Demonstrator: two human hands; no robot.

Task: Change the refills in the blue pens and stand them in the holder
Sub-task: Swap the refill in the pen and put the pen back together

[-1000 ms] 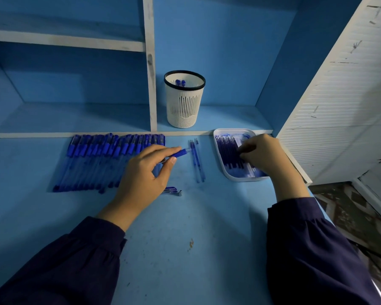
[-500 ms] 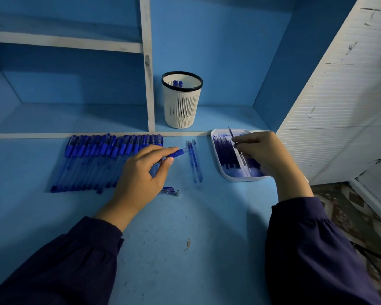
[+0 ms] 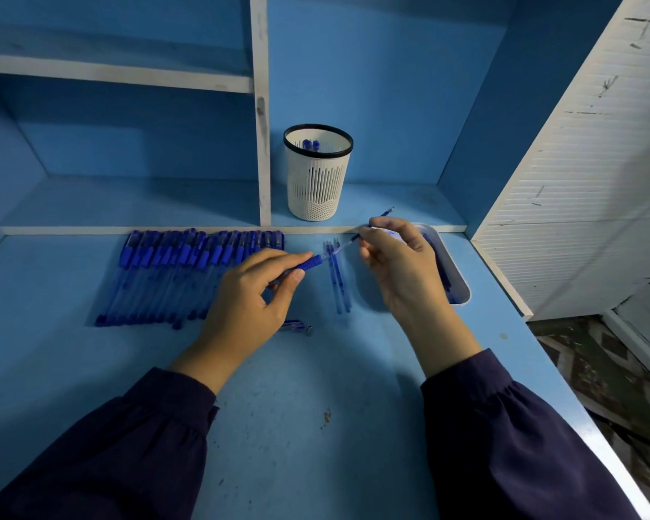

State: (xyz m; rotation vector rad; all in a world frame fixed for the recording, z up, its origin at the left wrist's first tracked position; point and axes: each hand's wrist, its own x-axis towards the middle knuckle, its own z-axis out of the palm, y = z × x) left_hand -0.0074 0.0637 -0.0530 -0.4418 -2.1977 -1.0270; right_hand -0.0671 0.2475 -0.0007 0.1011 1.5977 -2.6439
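My left hand (image 3: pixel 250 300) pinches a blue pen barrel (image 3: pixel 310 263) by its ribbed grip, the open end pointing right. My right hand (image 3: pixel 400 262) pinches a thin refill (image 3: pixel 381 215), its tip lined up with the barrel's mouth. A row of several capped blue pens (image 3: pixel 188 273) lies on the desk at left. Two loose refills (image 3: pixel 338 279) lie between my hands. The white slotted holder (image 3: pixel 318 174) stands on the shelf behind, with two pens inside. A small pen tip piece (image 3: pixel 295 326) lies under my left hand.
A white tray (image 3: pixel 460 283) of refills sits at the right, partly hidden by my right hand. A shelf divider (image 3: pixel 261 125) rises left of the holder. The desk's right edge (image 3: pixel 563 388) drops to a patterned floor.
My right hand lifted a refill out of the tray and carried it left to the barrel's open end. My left hand kept holding the barrel in place.
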